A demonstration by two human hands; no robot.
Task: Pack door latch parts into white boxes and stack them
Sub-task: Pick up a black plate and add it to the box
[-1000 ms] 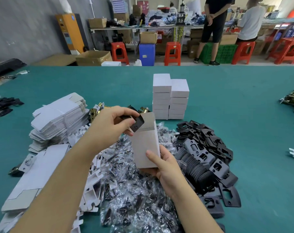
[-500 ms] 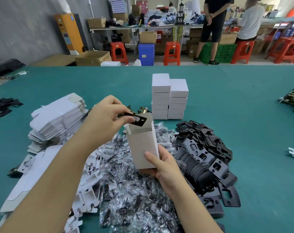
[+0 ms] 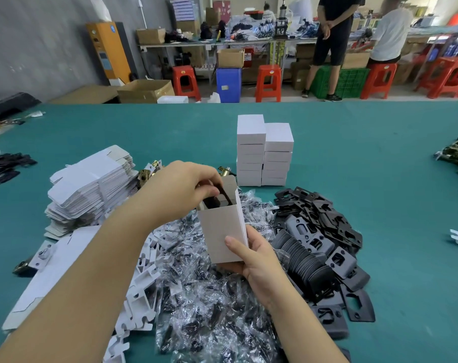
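My right hand (image 3: 258,260) grips the open white box (image 3: 222,234). My left hand (image 3: 180,189) pinches a black plate (image 3: 224,196) inside its mouth.

Beyond the fingers, past the table's far edge — red stools (image 3: 268,81); a blue bin (image 3: 228,85); a green crate (image 3: 349,82); an open cardboard carton (image 3: 145,90) on the floor.

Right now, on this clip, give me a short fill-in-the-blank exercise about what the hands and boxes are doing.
1. The right hand holds the open white box from ____.
2. The left hand lowers a ____ plate into that box.
3. The finished boxes stand in ____ stacks, side by side.

Missing words: below; black; two
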